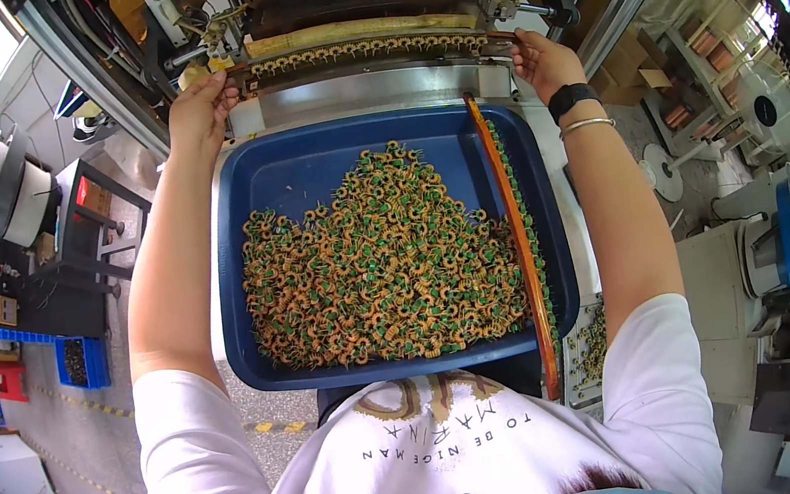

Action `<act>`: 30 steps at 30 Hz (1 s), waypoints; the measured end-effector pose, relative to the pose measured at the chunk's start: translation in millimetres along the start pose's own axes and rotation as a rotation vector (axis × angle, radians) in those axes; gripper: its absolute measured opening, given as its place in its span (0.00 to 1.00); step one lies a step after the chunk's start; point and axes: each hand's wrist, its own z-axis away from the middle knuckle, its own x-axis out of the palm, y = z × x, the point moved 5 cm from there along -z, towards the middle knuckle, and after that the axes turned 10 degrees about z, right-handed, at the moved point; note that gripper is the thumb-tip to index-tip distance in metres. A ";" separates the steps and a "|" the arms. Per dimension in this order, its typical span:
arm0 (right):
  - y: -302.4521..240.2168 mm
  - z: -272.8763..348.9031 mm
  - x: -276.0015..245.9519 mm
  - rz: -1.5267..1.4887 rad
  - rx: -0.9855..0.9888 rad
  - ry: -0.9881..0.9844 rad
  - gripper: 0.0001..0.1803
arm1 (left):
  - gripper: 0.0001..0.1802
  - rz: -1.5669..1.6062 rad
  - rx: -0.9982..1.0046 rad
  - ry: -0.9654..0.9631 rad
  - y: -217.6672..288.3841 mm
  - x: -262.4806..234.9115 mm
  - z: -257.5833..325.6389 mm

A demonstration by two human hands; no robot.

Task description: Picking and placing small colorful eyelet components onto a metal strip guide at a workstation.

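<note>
Both my arms reach forward to the machine's front edge, one to each end of a long bar lined with a row of small copper-coloured wound coils. My left hand pinches the bar's left end between thumb and fingers. At the right end, my right hand is closed on it in the same way. Below the bar, a blue plastic tray holds a heap of loose ring-shaped coils with green parts. A second, orange-brown bar lies lengthwise over the tray's right side, green-marked coils along its edge.
Metal machine posts rise beyond both hands. A metal plate lies between bar and tray. Part of another tray of coils shows beside my right arm. Farther left stands a dark table; boxes sit at the right.
</note>
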 end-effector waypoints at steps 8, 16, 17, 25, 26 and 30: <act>-6.8 -8.9 -0.4 0.079 -0.033 0.003 0.09 | 0.08 -0.168 0.034 -0.007 8.2 11.2 -0.2; -12.4 -8.2 -1.2 0.363 0.029 0.014 0.10 | 0.08 -0.127 0.015 -0.001 5.6 4.6 3.9; -11.6 -7.4 -2.1 0.363 0.030 0.009 0.10 | 0.08 -0.128 0.015 0.005 4.7 5.8 4.7; -9.6 -5.9 0.4 0.259 -0.062 0.037 0.09 | 0.07 -0.111 0.182 -0.042 12.8 11.6 5.4; -9.2 -6.7 0.9 0.259 -0.061 0.030 0.09 | 0.07 -0.112 0.184 -0.035 13.2 11.7 5.5; -12.4 -5.2 2.2 0.206 -0.102 0.089 0.09 | 0.09 -0.108 0.145 -0.037 9.2 7.5 4.9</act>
